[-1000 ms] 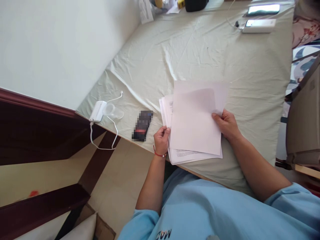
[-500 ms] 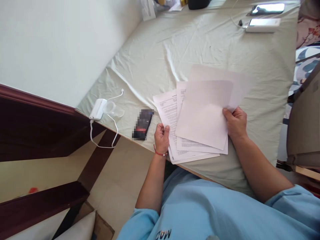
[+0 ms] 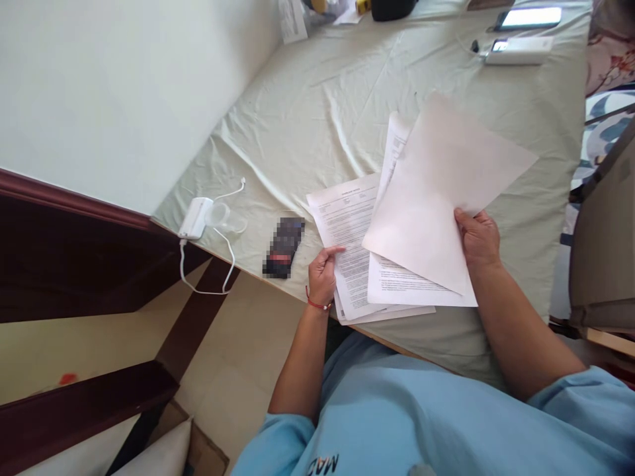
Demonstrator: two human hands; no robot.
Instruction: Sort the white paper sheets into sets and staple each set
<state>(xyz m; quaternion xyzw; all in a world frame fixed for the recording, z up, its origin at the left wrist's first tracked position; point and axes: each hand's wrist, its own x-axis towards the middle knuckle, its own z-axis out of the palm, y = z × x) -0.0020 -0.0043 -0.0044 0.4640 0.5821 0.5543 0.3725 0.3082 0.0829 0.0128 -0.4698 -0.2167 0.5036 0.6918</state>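
My right hand grips a few white sheets by their right edge, lifted and fanned off to the right, blank backs facing up. My left hand, with a red string on the wrist, pinches the left edge of a printed stack of papers that lies flat on the table near its front edge. Both stacks overlap in the middle. The table is covered by a pale green cloth.
A dark phone lies left of the papers. A white charger with cable and a small clear cup sit at the table's left corner. At the far right lie a phone and a white power bank. White wall on the left, chair on the right.
My right hand has swung the upper sheets up and to the right, uncovering the printed page beneath. The left hand has stayed on the lower stack's edge.
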